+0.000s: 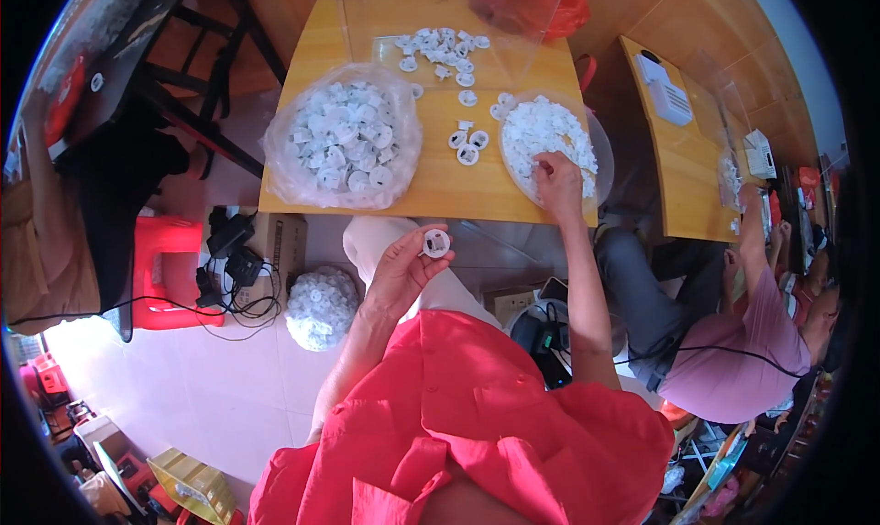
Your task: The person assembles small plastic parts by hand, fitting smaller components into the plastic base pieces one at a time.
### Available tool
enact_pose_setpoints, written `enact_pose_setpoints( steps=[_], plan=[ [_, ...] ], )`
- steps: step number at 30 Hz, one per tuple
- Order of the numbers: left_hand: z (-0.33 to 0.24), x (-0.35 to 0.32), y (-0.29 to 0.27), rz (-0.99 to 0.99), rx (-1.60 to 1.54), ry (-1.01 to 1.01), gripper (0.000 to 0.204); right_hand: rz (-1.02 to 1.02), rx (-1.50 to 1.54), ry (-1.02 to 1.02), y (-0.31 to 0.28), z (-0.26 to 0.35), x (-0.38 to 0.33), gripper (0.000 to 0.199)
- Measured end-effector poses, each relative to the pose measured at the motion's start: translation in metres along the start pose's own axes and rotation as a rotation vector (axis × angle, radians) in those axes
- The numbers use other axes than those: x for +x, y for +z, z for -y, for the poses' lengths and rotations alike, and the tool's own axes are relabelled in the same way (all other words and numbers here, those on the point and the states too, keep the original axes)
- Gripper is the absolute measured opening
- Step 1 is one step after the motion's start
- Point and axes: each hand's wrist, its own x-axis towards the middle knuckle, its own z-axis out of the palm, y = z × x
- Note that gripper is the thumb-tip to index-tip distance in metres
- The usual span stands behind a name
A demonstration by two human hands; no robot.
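Observation:
My left hand [403, 270] is closed on a round white plastic part [436, 243], held in front of the table edge. The part has a dark spot in its middle. At the right, my right hand [559, 184] reaches into a round tray [510, 172] heaped with small white plastic pieces [543, 126]. Its fingertips are pinched together among the pieces; whatever they hold is too small to make out. A clear plastic bag [275, 163] full of white round parts [344, 144] sits on the left of the table. Between bag and tray lie several loose round parts [467, 154].
More white parts [440, 44] are scattered toward the far side of the wooden table [449, 190], near a clear panel and a red bag [541, 7]. A filled bag [321, 307] and a red stool [165, 268] stand on the floor. A co-worker [733, 360] sits to the right.

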Motion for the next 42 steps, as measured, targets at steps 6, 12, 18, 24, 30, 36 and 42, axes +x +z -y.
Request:
enact_pose_setpoints(
  steps=[6, 12, 18, 24, 30, 36, 42],
  plan=[
    [-0.001, 0.001, 0.002, 0.005, -0.003, -0.019, 0.038, 0.009, 0.556, 0.349, -0.014, -0.010, 0.003, 0.018],
    [-0.001, -0.001, 0.002, -0.002, 0.017, -0.021, 0.038, 0.102, 0.915, 0.457, -0.030, 0.016, -0.001, 0.016],
    [-0.003, -0.003, 0.005, -0.021, 0.028, -0.013, 0.036, 0.309, 1.130, 0.448, -0.030, 0.064, -0.015, 0.015],
    [-0.011, -0.005, 0.009, -0.034, 0.026, 0.009, 0.034, 0.494, 1.186, 0.361, -0.025, 0.119, -0.041, 0.022],
    [-0.015, -0.008, 0.008, -0.026, 0.058, 0.040, 0.034, 0.566, 1.223, 0.319, -0.015, 0.137, -0.053, 0.017],
    [-0.015, -0.011, 0.004, -0.014, 0.067, 0.058, 0.033, 0.572, 1.195, 0.298, -0.020, 0.155, -0.056, 0.013],
    [-0.017, -0.012, 0.010, -0.031, 0.101, 0.057, 0.033, 0.539, 0.970, 0.109, -0.019, 0.166, -0.063, 0.013]
  ],
)
